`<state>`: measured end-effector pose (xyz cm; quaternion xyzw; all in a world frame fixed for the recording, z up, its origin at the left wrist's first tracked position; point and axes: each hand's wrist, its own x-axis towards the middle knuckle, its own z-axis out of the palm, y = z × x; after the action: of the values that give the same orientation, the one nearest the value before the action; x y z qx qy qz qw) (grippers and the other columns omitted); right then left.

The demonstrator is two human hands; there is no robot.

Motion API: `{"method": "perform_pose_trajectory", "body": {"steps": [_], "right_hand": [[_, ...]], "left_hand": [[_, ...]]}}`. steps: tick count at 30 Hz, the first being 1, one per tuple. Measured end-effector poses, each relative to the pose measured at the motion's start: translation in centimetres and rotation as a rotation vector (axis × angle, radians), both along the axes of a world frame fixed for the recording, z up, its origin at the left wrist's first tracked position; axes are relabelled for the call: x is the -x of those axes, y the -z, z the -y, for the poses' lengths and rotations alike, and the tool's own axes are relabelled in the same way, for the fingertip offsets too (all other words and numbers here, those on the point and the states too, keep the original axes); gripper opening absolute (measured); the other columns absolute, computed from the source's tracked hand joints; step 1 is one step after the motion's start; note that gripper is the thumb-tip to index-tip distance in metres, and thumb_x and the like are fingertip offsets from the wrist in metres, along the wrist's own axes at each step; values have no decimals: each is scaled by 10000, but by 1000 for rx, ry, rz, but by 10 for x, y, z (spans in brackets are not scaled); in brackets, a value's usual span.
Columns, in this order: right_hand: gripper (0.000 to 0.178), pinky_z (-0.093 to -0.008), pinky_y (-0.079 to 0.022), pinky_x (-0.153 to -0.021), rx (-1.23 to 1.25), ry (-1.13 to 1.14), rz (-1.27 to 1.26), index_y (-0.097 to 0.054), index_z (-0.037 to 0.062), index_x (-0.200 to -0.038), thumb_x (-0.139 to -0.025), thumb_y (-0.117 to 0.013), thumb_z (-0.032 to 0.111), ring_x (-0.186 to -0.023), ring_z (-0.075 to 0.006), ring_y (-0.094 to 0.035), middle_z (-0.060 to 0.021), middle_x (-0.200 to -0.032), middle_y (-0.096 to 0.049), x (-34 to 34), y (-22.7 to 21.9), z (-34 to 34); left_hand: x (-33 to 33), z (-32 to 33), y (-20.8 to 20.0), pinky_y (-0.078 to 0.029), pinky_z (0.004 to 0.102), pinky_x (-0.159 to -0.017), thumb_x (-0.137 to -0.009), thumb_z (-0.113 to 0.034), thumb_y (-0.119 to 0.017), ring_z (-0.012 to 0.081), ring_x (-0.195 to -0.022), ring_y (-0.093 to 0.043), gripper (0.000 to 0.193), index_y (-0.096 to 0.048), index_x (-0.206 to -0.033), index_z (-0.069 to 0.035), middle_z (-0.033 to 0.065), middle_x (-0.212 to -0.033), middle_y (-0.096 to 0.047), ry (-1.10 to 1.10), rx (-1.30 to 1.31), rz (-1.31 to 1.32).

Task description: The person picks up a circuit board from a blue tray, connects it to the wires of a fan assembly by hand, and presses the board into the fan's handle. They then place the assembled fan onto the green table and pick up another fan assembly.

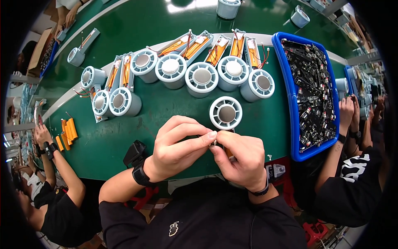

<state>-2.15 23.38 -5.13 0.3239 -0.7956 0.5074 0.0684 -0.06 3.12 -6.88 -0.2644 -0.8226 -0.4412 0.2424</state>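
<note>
At the dial's centre, a small pale connector (214, 142), partly hidden, lies pinched in the narrowed fingers of the left hand (178, 143) and right hand (242, 154). Toward one o'clock: a light-blue round housing (226, 113); toward two o'clock: a blue tray (292, 116) of black parts (311, 91). A skewed grip could drop or bend the connector.

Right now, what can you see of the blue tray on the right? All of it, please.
The blue tray looks like glossy plastic: roughly rectangular, with rounded corners and a raised rim, its sides bowed in this fisheye view. It lies flat on the green table, open side up, to the right of the wearer's right hand. Small black circuit boards fill it in a loose jumble. Neither of the wearer's hands touches it. Its underside is hidden.
</note>
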Motion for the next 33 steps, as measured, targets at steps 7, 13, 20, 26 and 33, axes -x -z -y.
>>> {"method": "perform_pose_trajectory", "body": {"steps": [7,13,20,26,33], "right_hand": [[233,-305,-475,-529,8,-18,-14,-722,-18,-1029,-807,-780,-57,-554,-197,-635,-128,-939,-754,0,-2,-2],[246,-349,-507,-566,-137,236,66,-712,-18,-1034,-800,-789,-20,-742,-280,-691,-123,-903,-706,-12,-16,-7],[298,-359,-477,-561,-229,55,6,-706,3,-1097,-816,-735,-90,-702,-271,-633,-122,-844,-643,-3,-7,-32],[268,-357,-452,-547,-293,18,143,-706,-4,-1084,-836,-691,-104,-638,-255,-601,-113,-790,-621,5,-17,-44],[220,-332,-421,-500,-19,132,398,-723,-8,-1044,-837,-725,-80,-527,-208,-559,-80,-702,-611,3,-13,-41]], "left_hand": [[0,0,-3,-564,338,-734,-672,96,-876,250,-883,-678,522,-769,-1153,-79,64,-1017,-725,22,29,-32],[2,6,-4,-562,339,-731,-666,121,-857,253,-886,-678,535,-765,-1156,-70,68,-1016,-723,-14,25,-18],[5,7,-5,-548,339,-743,-654,97,-828,244,-867,-664,499,-795,-1119,-80,55,-1024,-729,-99,-65,126],[6,14,-19,-538,332,-735,-666,91,-820,242,-874,-665,505,-791,-1138,-85,56,-1049,-735,12,82,166],[1,3,-17,-517,315,-670,-685,101,-797,196,-755,-632,480,-801,-1124,-93,68,-1073,-744,196,142,284]]}}
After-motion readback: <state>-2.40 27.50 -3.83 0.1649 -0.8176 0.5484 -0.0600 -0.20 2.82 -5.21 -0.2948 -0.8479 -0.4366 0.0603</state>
